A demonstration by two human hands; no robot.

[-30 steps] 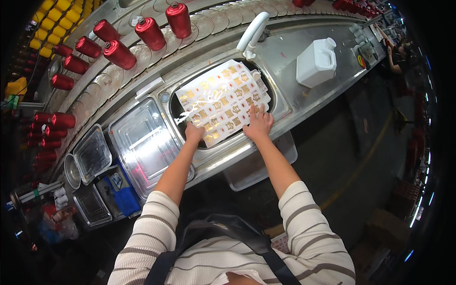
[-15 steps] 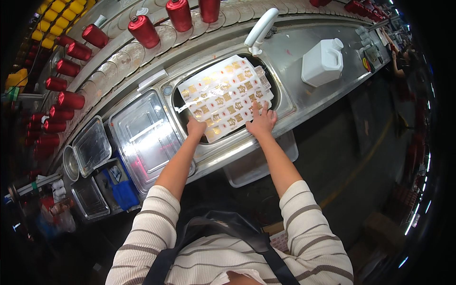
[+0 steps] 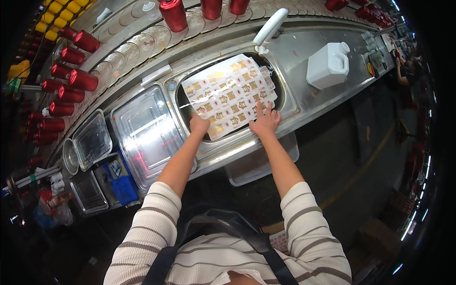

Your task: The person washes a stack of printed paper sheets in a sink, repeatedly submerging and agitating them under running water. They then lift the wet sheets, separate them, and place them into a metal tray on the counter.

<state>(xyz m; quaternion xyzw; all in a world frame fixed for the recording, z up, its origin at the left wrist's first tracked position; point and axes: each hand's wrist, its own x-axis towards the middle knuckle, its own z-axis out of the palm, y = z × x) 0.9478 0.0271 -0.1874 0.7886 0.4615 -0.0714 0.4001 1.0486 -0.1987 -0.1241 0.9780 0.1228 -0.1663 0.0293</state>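
The left hand touches one gold-patterned sheet near left, pinching or not I cannot tell; the right hand spreads fingers near right. The sheet covers much of one sink; beyond, one white faucet.

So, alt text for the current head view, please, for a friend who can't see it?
A person's left hand and right hand touch the near edge of a white sheet with gold and red print, covering much of a metal sink. A shiny tray lies to the left, a white jug stands to the right, and red bottles line a track beyond.
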